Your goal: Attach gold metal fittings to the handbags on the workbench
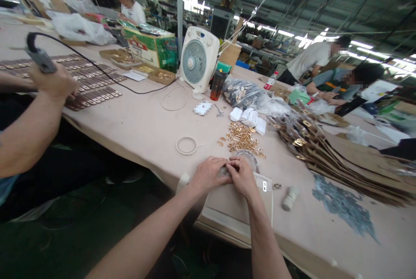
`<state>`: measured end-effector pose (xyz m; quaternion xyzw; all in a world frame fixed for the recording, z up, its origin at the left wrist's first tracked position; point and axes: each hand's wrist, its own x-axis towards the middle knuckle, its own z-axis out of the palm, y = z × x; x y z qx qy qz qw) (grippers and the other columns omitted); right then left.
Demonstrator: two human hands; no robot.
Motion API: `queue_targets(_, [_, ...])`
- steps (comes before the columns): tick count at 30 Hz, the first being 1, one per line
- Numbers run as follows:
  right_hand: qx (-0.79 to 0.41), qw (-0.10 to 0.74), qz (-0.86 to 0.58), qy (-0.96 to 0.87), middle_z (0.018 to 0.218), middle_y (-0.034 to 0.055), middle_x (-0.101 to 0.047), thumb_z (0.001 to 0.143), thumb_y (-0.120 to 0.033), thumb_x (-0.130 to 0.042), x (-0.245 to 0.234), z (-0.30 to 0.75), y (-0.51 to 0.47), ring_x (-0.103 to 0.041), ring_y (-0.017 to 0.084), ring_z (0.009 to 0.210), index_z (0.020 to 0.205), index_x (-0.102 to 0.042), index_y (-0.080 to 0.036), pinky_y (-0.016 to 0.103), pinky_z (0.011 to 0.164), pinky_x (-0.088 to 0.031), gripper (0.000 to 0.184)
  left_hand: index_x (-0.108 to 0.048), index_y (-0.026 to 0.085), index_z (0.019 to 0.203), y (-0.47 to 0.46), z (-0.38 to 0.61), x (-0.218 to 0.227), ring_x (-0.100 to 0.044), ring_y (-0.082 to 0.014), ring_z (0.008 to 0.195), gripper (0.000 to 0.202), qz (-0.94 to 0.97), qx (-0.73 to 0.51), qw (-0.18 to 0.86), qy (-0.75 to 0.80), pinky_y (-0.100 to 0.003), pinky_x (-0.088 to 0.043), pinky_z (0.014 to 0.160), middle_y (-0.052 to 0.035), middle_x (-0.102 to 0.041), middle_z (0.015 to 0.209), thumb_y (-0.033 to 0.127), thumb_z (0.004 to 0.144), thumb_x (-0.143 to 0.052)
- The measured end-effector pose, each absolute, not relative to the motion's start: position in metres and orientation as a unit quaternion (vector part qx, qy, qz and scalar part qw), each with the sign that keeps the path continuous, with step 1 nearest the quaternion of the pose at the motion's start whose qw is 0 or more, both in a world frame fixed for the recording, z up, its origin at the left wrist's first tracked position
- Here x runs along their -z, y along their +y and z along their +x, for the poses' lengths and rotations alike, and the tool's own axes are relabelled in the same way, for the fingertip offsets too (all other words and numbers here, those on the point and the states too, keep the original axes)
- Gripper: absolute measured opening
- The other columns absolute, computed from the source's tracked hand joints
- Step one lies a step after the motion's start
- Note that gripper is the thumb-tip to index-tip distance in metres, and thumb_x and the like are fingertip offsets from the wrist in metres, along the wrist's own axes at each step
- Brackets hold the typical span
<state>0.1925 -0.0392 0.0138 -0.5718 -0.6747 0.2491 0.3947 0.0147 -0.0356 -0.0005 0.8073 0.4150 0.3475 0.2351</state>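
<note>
My left hand [210,172] and my right hand [241,176] meet above a flat beige block [229,204] at the table's front edge. The fingers of both are pinched together, thumbs almost touching; whatever lies between them is too small to make out. Just behind my right hand sits a round clear dish [247,157], partly covered by the fingers. Beyond it spreads a heap of small gold metal fittings [243,137]. One dark metal piece [277,186] lies right of the block, near a pale cylinder [290,198].
A tape ring [186,145] lies to the left. Farther back stand a box fan [199,59] and a dark tumbler [217,85]. Stacked brown strips [344,160] and grey-blue scraps [344,203] cover the right. At left, a co-worker's hand [53,80] grips a corded grey tool [43,60].
</note>
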Motion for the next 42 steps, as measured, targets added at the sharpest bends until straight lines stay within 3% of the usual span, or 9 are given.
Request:
queue_targets(12, [-0.230, 0.383, -0.563, -0.696, 0.105, 0.0103, -0.067, 0.092, -0.022, -0.061, -0.010, 0.188, -0.036, -0.063, 0.027, 0.103, 0.082, -0.073, -0.022, 0.046, 0.099, -0.050, 0.015, -0.060, 0.025, 0.133, -0.037, 0.015, -0.001, -0.064, -0.0284, 0.118, 0.056, 0.800, -0.329, 0.236, 0.443, -0.041, -0.054, 0.102, -0.0082, -0.071, 0.127, 0.049, 0.085, -0.078])
queue_targets(16, [-0.212, 0.390, -0.551, -0.707, 0.108, 0.0110, -0.068, 0.094, -0.023, -0.059, -0.010, 0.184, -0.041, -0.063, 0.027, 0.105, 0.088, -0.074, -0.023, 0.045, 0.098, -0.051, 0.016, -0.057, 0.026, 0.136, -0.036, 0.015, 0.001, -0.063, -0.0290, 0.120, 0.060, 0.794, -0.328, 0.236, 0.453, -0.041, -0.053, 0.103, -0.0090, -0.070, 0.130, 0.042, 0.083, -0.080])
queue_targets(19, [-0.204, 0.393, -0.533, -0.721, 0.114, 0.0115, -0.067, 0.096, -0.025, -0.059, -0.010, 0.185, -0.046, -0.063, 0.027, 0.109, 0.097, -0.075, -0.023, 0.045, 0.101, -0.051, 0.017, -0.059, 0.026, 0.131, -0.036, 0.016, 0.002, -0.065, -0.0279, 0.117, 0.056, 0.788, -0.333, 0.243, 0.458, -0.040, -0.054, 0.102, -0.0081, -0.070, 0.126, 0.037, 0.081, -0.081])
queue_targets(24, [-0.222, 0.395, -0.513, -0.729, 0.118, 0.0115, -0.067, 0.097, -0.026, -0.060, -0.014, 0.193, -0.050, -0.063, 0.027, 0.112, 0.099, -0.075, -0.024, 0.047, 0.104, -0.050, 0.015, -0.063, 0.025, 0.121, -0.036, 0.016, 0.001, -0.066, -0.0262, 0.112, 0.047, 0.778, -0.348, 0.259, 0.454, -0.038, -0.054, 0.098, -0.0060, -0.072, 0.119, 0.041, 0.081, -0.082])
queue_targets(32, [-0.230, 0.417, -0.498, -0.724, 0.113, 0.0112, -0.070, 0.098, -0.030, -0.060, -0.020, 0.197, -0.054, -0.065, 0.028, 0.108, 0.093, -0.074, -0.024, 0.048, 0.100, -0.052, 0.016, -0.074, 0.026, 0.111, -0.027, 0.010, 0.000, -0.066, -0.0254, 0.121, 0.030, 0.791, -0.362, 0.289, 0.400, -0.039, -0.051, 0.105, -0.0048, -0.075, 0.126, 0.040, 0.085, -0.081])
queue_targets(42, [-0.194, 0.423, -0.503, -0.728, 0.115, 0.0097, -0.070, 0.100, -0.026, -0.058, -0.013, 0.193, -0.072, -0.065, 0.026, 0.111, 0.109, -0.076, -0.027, 0.045, 0.100, -0.053, 0.020, -0.077, 0.024, 0.099, -0.024, 0.009, 0.002, -0.066, -0.0250, 0.120, 0.024, 0.790, -0.367, 0.309, 0.383, -0.040, -0.051, 0.105, -0.0047, -0.076, 0.126, 0.036, 0.081, -0.086])
